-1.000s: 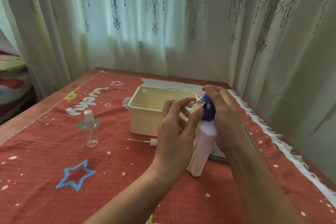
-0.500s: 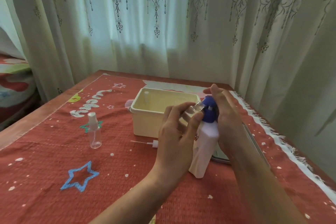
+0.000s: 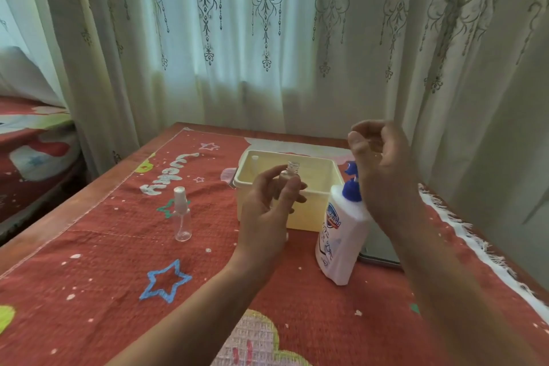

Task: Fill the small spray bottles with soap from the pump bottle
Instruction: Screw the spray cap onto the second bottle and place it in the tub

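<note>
Spray bottle (image 3: 289, 177), uncapped, is pinched upright in the left hand (image 3: 267, 211), just left of the pump bottle (image 3: 341, 235). The right hand (image 3: 383, 169) hovers above it, loosely curled and seemingly empty. How full the held one is, I cannot tell. The capped bottle (image 3: 181, 215), farther left, looks empty, so it probably still needs filling.

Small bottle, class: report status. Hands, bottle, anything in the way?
Left hand grips uncapped small bottle, upright. Right hand hovers above pump bottle, holding nothing. Nothing between bottle and pump.
</note>
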Tool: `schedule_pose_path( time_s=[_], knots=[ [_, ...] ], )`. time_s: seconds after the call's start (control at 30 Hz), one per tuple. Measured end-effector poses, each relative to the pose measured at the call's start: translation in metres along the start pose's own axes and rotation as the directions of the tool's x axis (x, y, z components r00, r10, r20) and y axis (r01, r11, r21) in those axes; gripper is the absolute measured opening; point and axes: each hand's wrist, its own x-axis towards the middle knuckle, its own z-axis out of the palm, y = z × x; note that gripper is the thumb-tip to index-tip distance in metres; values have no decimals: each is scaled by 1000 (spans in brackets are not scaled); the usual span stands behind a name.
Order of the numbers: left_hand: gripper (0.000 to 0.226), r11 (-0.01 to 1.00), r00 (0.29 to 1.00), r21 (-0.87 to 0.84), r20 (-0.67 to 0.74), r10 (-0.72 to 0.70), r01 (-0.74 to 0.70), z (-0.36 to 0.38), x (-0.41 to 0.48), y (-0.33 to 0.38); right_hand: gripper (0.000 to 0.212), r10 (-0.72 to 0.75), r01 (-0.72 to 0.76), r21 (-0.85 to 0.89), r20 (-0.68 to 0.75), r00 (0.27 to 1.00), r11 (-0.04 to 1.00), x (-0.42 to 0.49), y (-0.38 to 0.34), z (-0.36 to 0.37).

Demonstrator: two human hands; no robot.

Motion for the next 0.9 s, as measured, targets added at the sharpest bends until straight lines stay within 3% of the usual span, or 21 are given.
schedule_pose_path(
  time_s=[0.1,0.2,0.37,0.47,0.67,0.73,0.9],
  knots=[
    [24,998,999,-59,9,-31,31,-16,3,1,10,-271,268,-104,-17,962,958,-10,-22,21],
    [24,992,999,-121,-2,-41,41,-32,8,1,13,-334,334,-66,19,942,940,-26,-26,52],
    [20,999,998,-32,38,-42,43,-62,13,-14,14,-246,253,-35,132,960,967,-62,6,88],
    [27,998,998,13,34,-57,56,-78,17,-33,15,-123,162,-113,293,948,980,-73,34,99],
    [23,988,989,85,56,-136,131,-92,23,-63,19,79,236,-409,621,780,882,-82,61,102],
    [22,984,987,100,46,-151,146,-96,24,-66,24,111,260,-437,660,743,861,-84,62,102],
    [24,976,983,129,43,-180,173,-97,25,-70,17,81,271,-428,645,760,862,-83,63,103]
  ],
)
